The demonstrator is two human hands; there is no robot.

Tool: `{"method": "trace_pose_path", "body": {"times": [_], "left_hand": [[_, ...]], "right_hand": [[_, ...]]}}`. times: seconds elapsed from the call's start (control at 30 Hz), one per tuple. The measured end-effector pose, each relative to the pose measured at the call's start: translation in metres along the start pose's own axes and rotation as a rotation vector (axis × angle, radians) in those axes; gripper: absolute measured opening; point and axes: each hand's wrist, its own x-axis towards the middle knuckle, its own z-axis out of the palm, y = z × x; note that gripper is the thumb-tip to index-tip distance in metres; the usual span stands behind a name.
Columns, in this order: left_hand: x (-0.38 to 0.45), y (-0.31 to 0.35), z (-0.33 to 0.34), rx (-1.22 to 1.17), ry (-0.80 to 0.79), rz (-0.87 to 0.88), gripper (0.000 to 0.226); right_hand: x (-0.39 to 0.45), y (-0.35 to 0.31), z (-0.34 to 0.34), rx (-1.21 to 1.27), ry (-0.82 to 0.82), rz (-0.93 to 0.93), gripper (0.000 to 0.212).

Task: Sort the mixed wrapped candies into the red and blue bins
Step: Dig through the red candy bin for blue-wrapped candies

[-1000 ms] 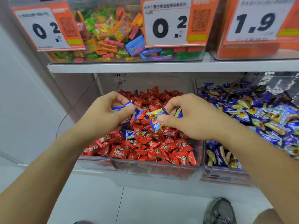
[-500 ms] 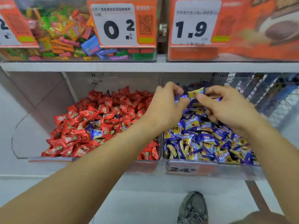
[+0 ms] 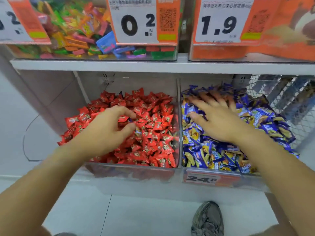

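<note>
Head view, L to R. Upper shelf [image 3: 102,66]: clear box of mixed bright sweets [image 3: 71,36] w/ "0.2" price tag [image 3: 136,21], then orange "1.9" tag [image 3: 219,24] toward the shelf's R end. Below the shelf, two clear bins side by side, sharing a divider wall. L: red bin [image 3: 129,172], heaped w/ red wrapped candies [image 3: 153,133]; a stray blue-wrapped piece [image 3: 138,132] lies among them near bin centre. Left hand [image 3: 109,128] reaches in over the red heap, fingers [image 3: 127,113] curled, thumb and forefinger parted w/ a gap between them; nothing seen held, thumb tip just beside the stray piece. R: blue bin [image 3: 226,180], filled w/ blue/yellow candies [image 3: 213,155], front carries a "24.8" label [image 3: 202,178]. Right hand [image 3: 219,120] lies flat, palm down, over the blue heap; fingers [image 3: 196,103] spread and straight, blurred, gripping nothing; contact w/ wrappers can't be told. Wire mesh basket [image 3: 289,99] at far R. Floor: grey shoe [image 3: 208,220] below the blue bin.
</note>
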Motion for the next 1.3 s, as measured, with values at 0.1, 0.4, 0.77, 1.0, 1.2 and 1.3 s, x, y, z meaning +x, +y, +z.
{"method": "trace_pose_path", "body": {"times": [0.1, 0.4, 0.77, 1.0, 1.2, 1.3], "left_hand": [[-0.004, -0.033, -0.027, 0.01, 0.044, -0.09, 0.019], [-0.009, -0.089, -0.017, 0.225, -0.201, 0.031, 0.053], [-0.028, -0.099, -0.038, 0.017, -0.085, -0.182, 0.033], [-0.021, -0.103, -0.022, 0.129, -0.14, -0.1, 0.043], [-0.007, -0.099, -0.017, 0.145, -0.088, -0.059, 0.02], [-0.004, -0.096, -0.027, 0.061, 0.06, -0.071, 0.014]], "right_hand": [[-0.005, -0.017, -0.026, 0.077, -0.021, 0.109, 0.054], [-0.015, -0.17, -0.014, 0.366, 0.204, -0.286, 0.009], [0.047, -0.209, 0.057, 0.222, -0.207, -0.414, 0.04], [0.048, -0.187, 0.031, 0.785, -0.214, -0.332, 0.016], [0.049, -0.182, 0.034, 0.799, -0.169, -0.249, 0.018], [0.052, -0.175, 0.032, 0.807, -0.102, -0.181, 0.016]]}}
